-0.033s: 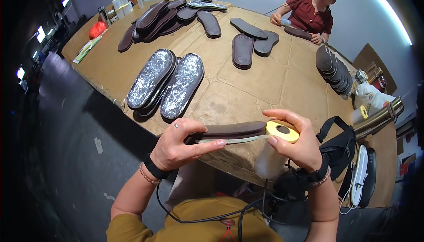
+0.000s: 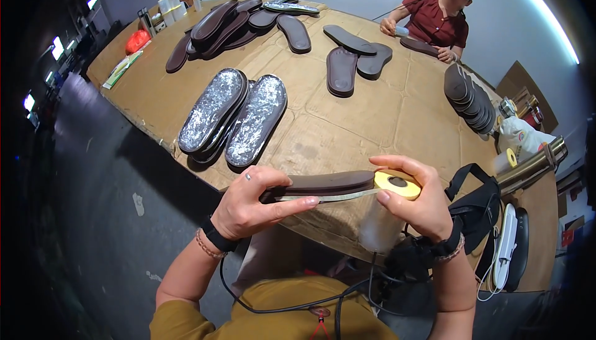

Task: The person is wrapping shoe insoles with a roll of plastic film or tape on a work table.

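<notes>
sole and tape at the table edge

the left hand (image 2: pixel 248 206) is pinching a dark brown shoe sole (image 2: pixel 329 183) held edge-on above the cardboard-covered table (image 2: pixel 372 122); the right hand (image 2: pixel 416 200) is curling around a yellow tape roll (image 2: pixel 397 183) touching the sole's tip.

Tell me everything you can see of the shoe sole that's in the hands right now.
The dark brown sole is long, flat and rubbery-looking, held on edge roughly level above the near edge of the cardboard-covered table. The left hand grips its heel end. The right hand presses a yellow tape roll against its other end, and a pale strip of tape runs along its lower edge.
</notes>
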`<state>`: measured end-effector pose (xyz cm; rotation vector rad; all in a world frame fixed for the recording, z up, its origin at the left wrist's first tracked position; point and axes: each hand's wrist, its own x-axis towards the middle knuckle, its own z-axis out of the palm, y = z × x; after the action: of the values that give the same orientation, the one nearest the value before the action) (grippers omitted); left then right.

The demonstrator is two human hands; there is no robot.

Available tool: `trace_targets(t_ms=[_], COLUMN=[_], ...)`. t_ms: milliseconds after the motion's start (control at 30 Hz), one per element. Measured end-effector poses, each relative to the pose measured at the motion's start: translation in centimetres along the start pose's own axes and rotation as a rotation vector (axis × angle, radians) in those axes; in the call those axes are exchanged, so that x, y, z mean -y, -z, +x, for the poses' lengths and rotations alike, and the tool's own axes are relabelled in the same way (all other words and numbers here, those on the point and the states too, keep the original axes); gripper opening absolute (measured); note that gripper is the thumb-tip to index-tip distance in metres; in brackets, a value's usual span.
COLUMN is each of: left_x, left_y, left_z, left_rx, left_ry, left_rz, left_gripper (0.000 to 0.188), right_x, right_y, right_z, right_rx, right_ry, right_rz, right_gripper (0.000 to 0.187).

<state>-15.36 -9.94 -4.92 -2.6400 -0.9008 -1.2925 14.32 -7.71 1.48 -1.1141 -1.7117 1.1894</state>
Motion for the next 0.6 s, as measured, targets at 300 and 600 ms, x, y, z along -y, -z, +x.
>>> trace_targets(t_ms=[300, 600], left_x=[0.49, 0.43], left_y=[0.5, 0.26], left_z=[-0.26, -0.14], left_rx=[0.063, 0.055], left_ry=[-0.036, -0.07], left_rz=[0.119, 0.13], left_gripper=[0.047, 0.047], right_x=[-0.41, -0.77], right_y=[-0.41, -0.41], right_z=[-0.63, -0.27], right_rx=[-0.172, -0.18], right_ry=[0.171, 0.064], right_rz=[-0.257, -0.306], right_gripper=[0.03, 0.032])
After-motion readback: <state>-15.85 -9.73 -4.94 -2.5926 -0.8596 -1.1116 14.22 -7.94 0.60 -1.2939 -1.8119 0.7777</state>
